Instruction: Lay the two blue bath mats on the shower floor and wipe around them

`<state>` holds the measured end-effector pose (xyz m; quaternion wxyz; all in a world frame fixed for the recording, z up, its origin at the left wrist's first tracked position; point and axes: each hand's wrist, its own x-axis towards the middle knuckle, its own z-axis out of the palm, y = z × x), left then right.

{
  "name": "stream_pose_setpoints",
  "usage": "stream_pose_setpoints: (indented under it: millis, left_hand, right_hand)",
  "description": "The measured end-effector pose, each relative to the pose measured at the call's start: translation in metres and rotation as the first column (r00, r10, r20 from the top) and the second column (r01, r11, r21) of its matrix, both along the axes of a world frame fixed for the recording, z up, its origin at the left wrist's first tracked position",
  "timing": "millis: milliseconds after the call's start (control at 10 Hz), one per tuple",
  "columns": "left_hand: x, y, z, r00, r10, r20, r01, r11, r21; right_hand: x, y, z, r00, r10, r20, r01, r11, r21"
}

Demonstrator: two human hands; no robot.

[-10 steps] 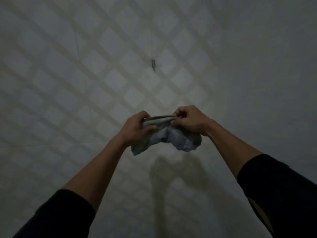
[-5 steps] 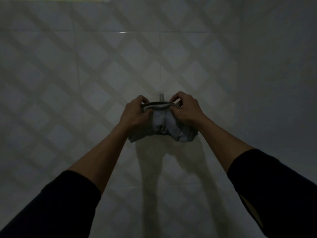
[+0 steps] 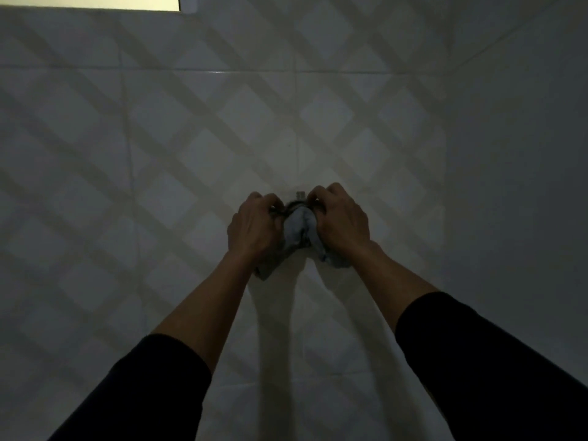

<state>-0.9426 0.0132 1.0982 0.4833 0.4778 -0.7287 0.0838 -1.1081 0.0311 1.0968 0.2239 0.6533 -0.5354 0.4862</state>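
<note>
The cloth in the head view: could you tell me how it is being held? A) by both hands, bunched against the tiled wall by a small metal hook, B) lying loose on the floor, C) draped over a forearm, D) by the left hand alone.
A: the left hand and right hand both grip the bunched cloth just below the hook on the tiled wall.

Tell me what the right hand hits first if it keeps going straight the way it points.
Probably the small metal hook on the tiled wall, just past the right hand holding the cloth; depth is unclear.

Dim, grainy; bright window (image 3: 89, 1) top left; lattice shadows across wall (image 3: 159, 154).
</note>
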Motion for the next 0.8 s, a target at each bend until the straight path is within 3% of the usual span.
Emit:
stream_pose_setpoints:
  millis: [200,700,800]
  left_hand:
    - [-0.007,0.012,-0.019,1.0,0.012,0.021,-0.013,1.0,0.022]
    - [-0.003,0.028,-0.015,0.999,0.023,0.035,-0.02,0.996,-0.092]
    - [-0.003,0.032,-0.021,0.999,0.036,-0.014,-0.038,0.983,-0.18]
  right_hand:
    - [-0.004,0.001,-0.024,0.99,0.067,0.122,-0.072,0.997,0.042]
    - [-0.006,0.036,-0.017,0.988,0.002,0.153,-0.021,0.992,0.123]
    - [-0.005,0.043,-0.024,0.983,-0.031,0.182,0.014,0.996,0.093]
